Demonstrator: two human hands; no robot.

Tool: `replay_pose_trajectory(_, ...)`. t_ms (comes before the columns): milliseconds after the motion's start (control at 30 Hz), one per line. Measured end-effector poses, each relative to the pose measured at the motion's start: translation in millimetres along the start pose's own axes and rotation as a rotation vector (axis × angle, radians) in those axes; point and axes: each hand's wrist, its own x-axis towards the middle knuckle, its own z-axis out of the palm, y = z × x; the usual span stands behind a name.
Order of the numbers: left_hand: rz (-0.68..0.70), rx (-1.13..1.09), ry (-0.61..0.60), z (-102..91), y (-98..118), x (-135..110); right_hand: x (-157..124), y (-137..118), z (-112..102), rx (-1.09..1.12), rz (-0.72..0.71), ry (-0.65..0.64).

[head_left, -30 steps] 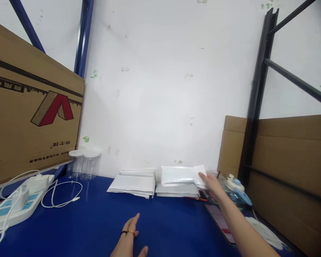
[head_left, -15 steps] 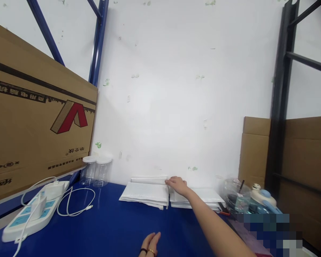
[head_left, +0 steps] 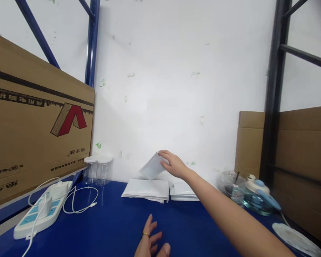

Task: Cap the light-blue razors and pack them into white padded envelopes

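Note:
My right hand (head_left: pixel 174 165) is raised above the back of the blue table (head_left: pixel 112 228), pinching one corner of a white padded envelope (head_left: pixel 152 167). That envelope hangs tilted in front of the wall, over a stack of white padded envelopes (head_left: pixel 147 189). A second white stack (head_left: pixel 184 191) lies just to the right, partly hidden behind my right forearm. My left hand (head_left: pixel 151 239), with a gold ring on one finger, hovers low over the near part of the table. Its fingers are spread and nothing is in it.
A power strip (head_left: pixel 46 210) with a white cable (head_left: pixel 81 205) lies at the left, before a large cardboard box (head_left: pixel 40 132). Two clear jars (head_left: pixel 103 173) stand by the wall. On the right are a teal-and-cream bottle (head_left: pixel 258 196), plastic packaging (head_left: pixel 231 184) and a white pad (head_left: pixel 296 237).
My right hand has lifted the envelope up from behind the left stack. My left hand has come further into view and spread its fingers. The camera view has shifted slightly.

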Motion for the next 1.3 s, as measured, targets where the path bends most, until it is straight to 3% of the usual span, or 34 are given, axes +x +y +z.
replay_pose_trajectory(67, -0.169, -0.384, -0.032, 3.9, 16.8, -1.2, -25.3, -23.0, -16.5, 0.09, -0.119, 0.064)
replay_pose_trajectory(167, -0.463, -0.818, -0.074, 8.8, 41.8, 3.7, -78.5, -57.1, -33.6, 0.182, -0.266, 0.015)
replay_pose_trajectory(267, -0.443, -0.961, -0.014, 11.3, 53.2, 18.0, -133.3, -77.6, -37.5, 0.228, -0.261, -0.079)
replay_pose_trajectory(400, -0.247, -0.941, 0.236, 13.9, 54.7, 48.0, -183.5, -60.8, -22.5, 0.376, -0.027, -0.025)
replay_pose_trajectory(533, -0.109, -0.837, 0.31, 19.4, 55.6, 77.3, -210.7, -11.5, 4.6, 0.509, 0.443, 0.247)
replay_pose_trajectory(600, -0.083, -0.816, 0.316, 22.3, 54.3, 87.0, -220.5, 7.6, 16.8, 0.58, 0.63, 0.186)
replay_pose_trajectory(667, -0.047, -0.797, 0.303, 24.7, 51.2, 92.1, -227.7, 17.4, 25.9, 0.624, 0.708, 0.053)
replay_pose_trajectory(767, 0.015, -0.743, 0.24, 27.4, 44.9, 92.2, -232.2, 18.8, 34.3, 0.57, 0.681, -0.129)
replay_pose_trajectory(900, 0.136, -0.617, 0.064, 32.0, 37.8, 86.8, -229.6, 15.6, 40.9, 0.415, 0.644, -0.255)
replay_pose_trajectory(1133, 0.179, -0.495, -0.191, 45.0, 42.4, 91.3, -221.0, 16.5, 49.1, 0.314, 0.602, -0.273)
replay_pose_trajectory(1300, 0.224, -0.459, -0.223, 44.5, 43.1, 93.3, -215.6, 12.5, 51.6, 0.271, 0.549, -0.19)
